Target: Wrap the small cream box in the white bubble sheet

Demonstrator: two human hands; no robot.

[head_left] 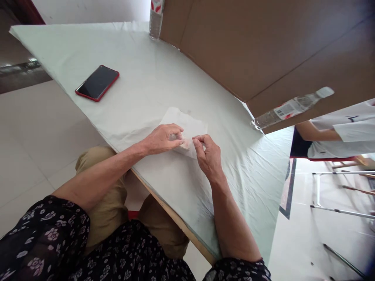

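Note:
A white sheet, tissue or thin paper (189,121), lies on the cloth-covered table in front of me. Over its near part, my left hand (164,138) curves its fingers and thumb toward each other at a small, pale, flattish thing (185,145). What exactly this thing is, I cannot make out. Just to the right, my right hand (207,154) pinches thumb and forefinger together by the sheet's right edge. Something thin and whitish seems to lie between the two hands, but its kind is unclear. The other fingers of my right hand are curled in.
A phone in a red case (97,83) lies at the left. A large brown cardboard panel (234,47) stands along the far side, with one clear bottle (156,21) at its left end and another bottle (290,109) at its right. A person's arm (319,131) shows beyond.

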